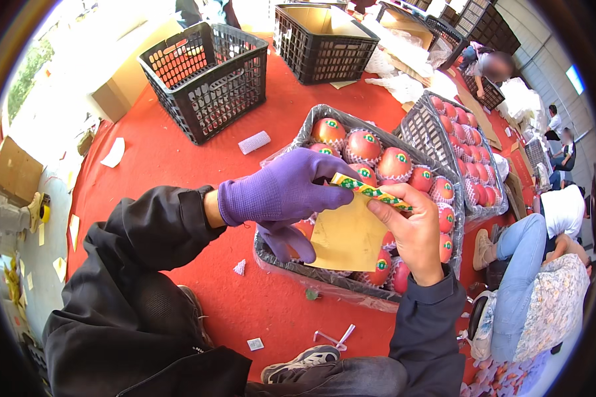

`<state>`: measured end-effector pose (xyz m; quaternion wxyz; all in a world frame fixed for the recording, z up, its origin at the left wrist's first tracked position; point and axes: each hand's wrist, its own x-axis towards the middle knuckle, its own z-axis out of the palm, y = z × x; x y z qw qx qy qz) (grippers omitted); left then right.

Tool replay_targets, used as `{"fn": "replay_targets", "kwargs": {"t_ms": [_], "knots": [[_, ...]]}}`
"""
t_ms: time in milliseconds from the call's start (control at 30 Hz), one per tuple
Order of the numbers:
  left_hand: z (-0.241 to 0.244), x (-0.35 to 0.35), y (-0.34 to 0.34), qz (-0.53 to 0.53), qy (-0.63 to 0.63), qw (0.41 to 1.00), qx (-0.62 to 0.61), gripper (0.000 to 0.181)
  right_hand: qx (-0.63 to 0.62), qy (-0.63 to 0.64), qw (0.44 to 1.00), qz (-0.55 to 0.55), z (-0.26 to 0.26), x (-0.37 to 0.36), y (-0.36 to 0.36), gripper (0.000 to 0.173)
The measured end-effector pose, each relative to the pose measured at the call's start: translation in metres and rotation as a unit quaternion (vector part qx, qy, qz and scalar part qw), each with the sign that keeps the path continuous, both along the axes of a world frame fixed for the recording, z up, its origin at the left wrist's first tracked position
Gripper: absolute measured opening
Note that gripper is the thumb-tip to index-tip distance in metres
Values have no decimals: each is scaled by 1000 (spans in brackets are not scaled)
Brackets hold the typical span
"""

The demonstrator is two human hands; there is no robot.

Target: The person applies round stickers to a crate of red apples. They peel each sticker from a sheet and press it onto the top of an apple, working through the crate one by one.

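Note:
My left hand (290,193), in a purple knit glove, has thumb and forefinger on one end of a folded sheet of green, yellow and white fruit stickers (372,191). A plain yellowish backing paper (348,233) hangs below the sheet. My bare right hand (411,226) pinches the sheet's other end between thumb and fingers. Under both hands stands a black plastic crate (328,284) lined with clear film. It holds red apples (395,164) in white foam nets, many with a green and yellow sticker on top. My hands hide part of the crate.
A second crate of apples (472,164) adjoins at the right. Black crates (203,89) (325,49) stand ahead on the red floor covering (258,297). A foam net (254,142) and paper scraps (114,152) lie about. A seated person (521,288) is close at the right; others are farther off.

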<state>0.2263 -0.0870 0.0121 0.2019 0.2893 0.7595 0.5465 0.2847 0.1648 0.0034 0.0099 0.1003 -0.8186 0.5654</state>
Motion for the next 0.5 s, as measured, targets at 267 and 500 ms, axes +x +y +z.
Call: {"fn": "replay_targets", "kwargs": {"t_ms": [267, 500], "knots": [[-11, -1, 7, 20, 33, 999, -7, 38, -123, 4, 992, -24, -13, 8, 14, 20], [-19, 1, 11, 56, -32, 998, -10, 39, 24, 104, 994, -34, -18, 9, 15, 29]]}}
